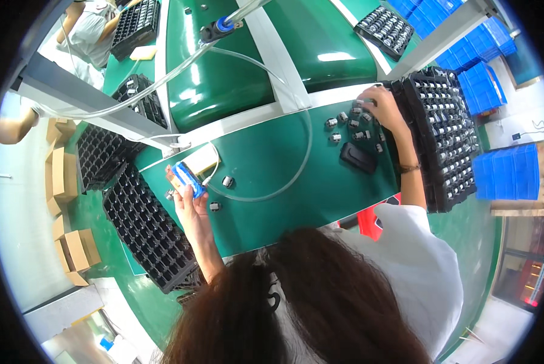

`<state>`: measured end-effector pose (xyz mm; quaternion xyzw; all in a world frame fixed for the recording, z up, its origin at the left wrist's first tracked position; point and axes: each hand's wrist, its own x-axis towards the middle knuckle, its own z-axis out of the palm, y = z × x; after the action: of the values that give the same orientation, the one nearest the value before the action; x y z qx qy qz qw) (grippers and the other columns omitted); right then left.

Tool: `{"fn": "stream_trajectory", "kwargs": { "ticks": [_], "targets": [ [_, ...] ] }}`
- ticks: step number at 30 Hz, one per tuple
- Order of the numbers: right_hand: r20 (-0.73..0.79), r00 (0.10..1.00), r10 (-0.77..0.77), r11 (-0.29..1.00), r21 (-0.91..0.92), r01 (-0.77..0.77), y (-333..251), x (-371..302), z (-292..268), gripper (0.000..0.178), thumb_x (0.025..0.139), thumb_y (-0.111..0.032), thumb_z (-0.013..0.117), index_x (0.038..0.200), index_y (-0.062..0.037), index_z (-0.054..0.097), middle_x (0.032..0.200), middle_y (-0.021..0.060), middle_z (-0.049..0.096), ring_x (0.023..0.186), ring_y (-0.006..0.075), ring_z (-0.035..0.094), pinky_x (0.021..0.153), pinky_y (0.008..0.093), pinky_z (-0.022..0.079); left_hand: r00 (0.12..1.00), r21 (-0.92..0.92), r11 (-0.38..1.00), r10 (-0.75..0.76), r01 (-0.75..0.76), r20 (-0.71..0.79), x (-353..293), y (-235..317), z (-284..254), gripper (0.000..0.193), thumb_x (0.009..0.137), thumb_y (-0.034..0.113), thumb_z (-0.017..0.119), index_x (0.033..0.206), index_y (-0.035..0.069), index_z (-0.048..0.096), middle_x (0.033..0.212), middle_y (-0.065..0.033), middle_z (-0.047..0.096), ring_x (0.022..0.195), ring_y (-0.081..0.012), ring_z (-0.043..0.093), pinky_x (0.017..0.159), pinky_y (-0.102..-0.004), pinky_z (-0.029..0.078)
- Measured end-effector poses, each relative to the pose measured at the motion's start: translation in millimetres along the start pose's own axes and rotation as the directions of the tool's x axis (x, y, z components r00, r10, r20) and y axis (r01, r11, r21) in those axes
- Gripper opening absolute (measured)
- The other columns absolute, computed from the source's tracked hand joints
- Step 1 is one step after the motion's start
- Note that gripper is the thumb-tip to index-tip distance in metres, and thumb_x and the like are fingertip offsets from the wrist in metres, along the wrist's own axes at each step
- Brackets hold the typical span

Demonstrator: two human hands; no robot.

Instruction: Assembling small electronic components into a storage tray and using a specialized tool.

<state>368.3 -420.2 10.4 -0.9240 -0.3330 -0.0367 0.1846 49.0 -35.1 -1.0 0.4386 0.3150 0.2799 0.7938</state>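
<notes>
My left hand [192,205] is closed around a small blue-and-white hand-held device [187,176] with a copper-coloured end, over the left side of the green bench [266,212]. A thin white lead [215,159] runs close to the device. Beside this hand lie two small silver-and-black cylindrical parts, one the nearer part [215,207], the other the farther part [227,181]. At the bench's right, my right hand [381,106] bends its fingers down among several similar parts [335,138]; what its fingertips pinch is hidden. A black oblong case [358,158] sits just nearer to me.
A clear hose [309,133] loops across the bench. Black trays full of parts [439,133] are stacked at right; black trays with rows of pockets [147,224] stand at left. Beyond the bench is a green conveyor [223,85]. Metal posts [96,100] frame it; another person's arm [17,124] shows far left.
</notes>
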Motion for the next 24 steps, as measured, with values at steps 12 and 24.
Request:
{"fn": "stream_trajectory", "kwargs": {
  "ticks": [12,24],
  "targets": [
    [-0.091,0.990,-0.108,0.970,-0.226,0.085,-28,-21,13,0.028,0.065,-0.016,0.074,0.091,-0.0093,0.065,0.121,0.0077,0.052,0.110,0.0273,0.048,0.087,0.0408,0.036,1.000,-0.004,1.000,0.003,-0.003,0.011,-5,2,3,0.036,0.089,0.018,0.059,0.120,0.005,0.045,0.103,-0.0065,0.057,0.088,-0.0156,0.059,0.074,-0.0256,0.050],
    [0.430,0.861,-0.271,0.267,0.893,-0.362,-265,-13,93,0.029,0.096,-0.021,0.046,0.117,-0.0031,0.053,0.103,0.0055,0.061,0.089,0.0129,0.058,0.072,0.0250,0.047,0.993,0.001,0.994,0.105,-0.105,0.061,-4,-5,37,0.041,0.086,0.011,0.062,0.120,0.004,0.040,0.107,-0.0090,0.058,0.093,-0.0142,0.058,0.075,-0.0276,0.050]
  ]
}}
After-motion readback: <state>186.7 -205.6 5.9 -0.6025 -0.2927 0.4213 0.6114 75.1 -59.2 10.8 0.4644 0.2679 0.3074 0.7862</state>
